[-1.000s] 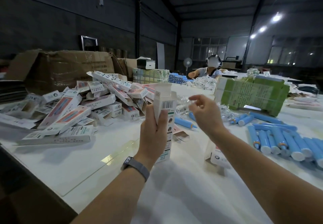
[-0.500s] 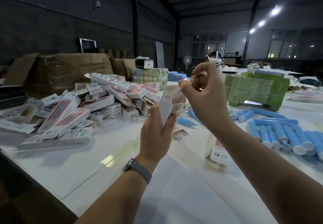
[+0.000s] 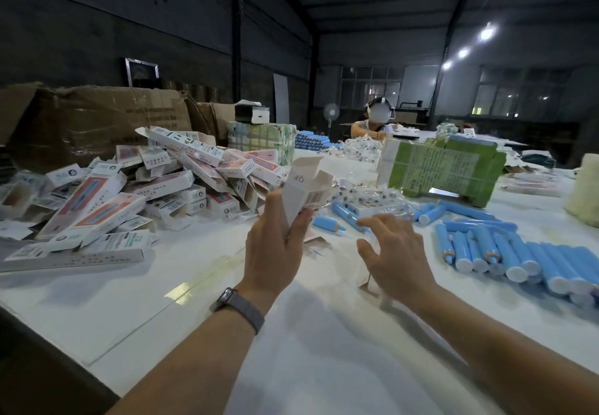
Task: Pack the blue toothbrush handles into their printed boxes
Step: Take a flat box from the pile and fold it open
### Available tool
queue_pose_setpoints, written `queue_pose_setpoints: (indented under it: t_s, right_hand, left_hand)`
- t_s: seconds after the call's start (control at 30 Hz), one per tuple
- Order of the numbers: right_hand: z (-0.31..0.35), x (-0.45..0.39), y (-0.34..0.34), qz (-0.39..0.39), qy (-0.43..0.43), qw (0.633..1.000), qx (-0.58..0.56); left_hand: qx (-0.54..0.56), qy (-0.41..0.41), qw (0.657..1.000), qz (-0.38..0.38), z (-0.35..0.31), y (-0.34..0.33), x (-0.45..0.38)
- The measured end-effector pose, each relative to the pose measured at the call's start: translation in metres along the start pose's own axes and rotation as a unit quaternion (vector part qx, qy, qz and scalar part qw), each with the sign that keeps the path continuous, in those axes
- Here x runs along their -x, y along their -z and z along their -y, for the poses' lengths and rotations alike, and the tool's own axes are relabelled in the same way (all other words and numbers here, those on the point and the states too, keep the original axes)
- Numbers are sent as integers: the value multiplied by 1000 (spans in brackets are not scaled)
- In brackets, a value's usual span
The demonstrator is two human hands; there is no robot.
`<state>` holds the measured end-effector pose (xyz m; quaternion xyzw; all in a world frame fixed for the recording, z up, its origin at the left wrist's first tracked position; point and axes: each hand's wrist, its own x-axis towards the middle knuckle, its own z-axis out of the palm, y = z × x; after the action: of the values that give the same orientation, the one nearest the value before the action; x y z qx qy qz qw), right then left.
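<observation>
table (image 3: 324, 366) bare lower centre, edge lower left | left hand (image 3: 272, 249) grips open-flapped box (image 3: 303, 194) | right hand (image 3: 393, 252) spread, empty, beside blue handles (image 3: 505, 252)

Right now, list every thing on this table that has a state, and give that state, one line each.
Box: upright in the left hand, top flaps open.
Left hand: grips the box.
Right hand: fingers spread, holds nothing, above the table.
Blue handles: loose, lying on the table at right.
Printed boxes: heaped at left, some with end flaps open.
Brown carton: open, flaps up.
</observation>
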<state>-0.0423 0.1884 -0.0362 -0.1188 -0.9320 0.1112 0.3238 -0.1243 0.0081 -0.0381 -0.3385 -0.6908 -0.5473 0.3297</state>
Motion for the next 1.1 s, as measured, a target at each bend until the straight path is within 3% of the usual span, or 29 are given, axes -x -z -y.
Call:
queue_pose_setpoints:
  t_s: [0.13, 0.37, 0.73, 0.9, 1.1]
  right_hand:
    - [-2, -5, -11, 38, 23, 998, 37]
    - [11, -73, -32, 182, -28, 976, 114]
    - [-1, -115, -80, 230, -53, 961, 146]
    - [-1, -114, -90, 188, -58, 976, 95]
    - [13, -119, -41, -3, -58, 990, -129]
  left_hand:
    - [-5, 13, 1000, -12, 0, 0, 1]
    - [-15, 26, 999, -43, 1, -1, 1]
    - [-32, 10, 999, -41, 15, -6, -2]
    - [11, 41, 998, -37, 14, -5, -2]
    - [69, 58, 995, -43, 14, -4, -4]
